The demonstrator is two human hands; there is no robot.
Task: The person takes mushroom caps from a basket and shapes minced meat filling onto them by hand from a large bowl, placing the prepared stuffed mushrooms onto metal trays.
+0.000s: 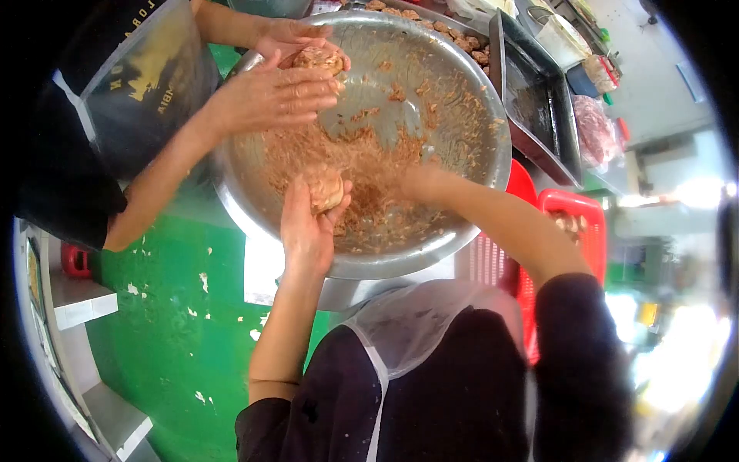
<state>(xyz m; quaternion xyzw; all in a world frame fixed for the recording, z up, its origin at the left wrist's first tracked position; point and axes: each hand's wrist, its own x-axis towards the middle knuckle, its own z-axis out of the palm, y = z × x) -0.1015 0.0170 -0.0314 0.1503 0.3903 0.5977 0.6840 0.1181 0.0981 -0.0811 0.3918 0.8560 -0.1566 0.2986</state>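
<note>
A wide steel bowl (385, 266) holds a loose reddish-brown meat mixture (346, 158). My left hand (306, 227) is over the near left part of the bowl, its fingers curled round a rounded lump of the mixture (326, 190). My right hand (426, 183) reaches into the bowl at the right side of the mixture; it is smeared by motion and its fingers cannot be made out. At the upper left of the bowl, a co-worker's two hands (285, 96) hold another lump (319, 59) between them.
Behind the bowl, a tray holds several formed lumps (454, 35). A dark, deep metal tray (535, 96) stands at the back right. Red plastic baskets (589, 231) are right of the bowl. A co-worker in an apron (165, 85) stands at the left, over a green floor (169, 308).
</note>
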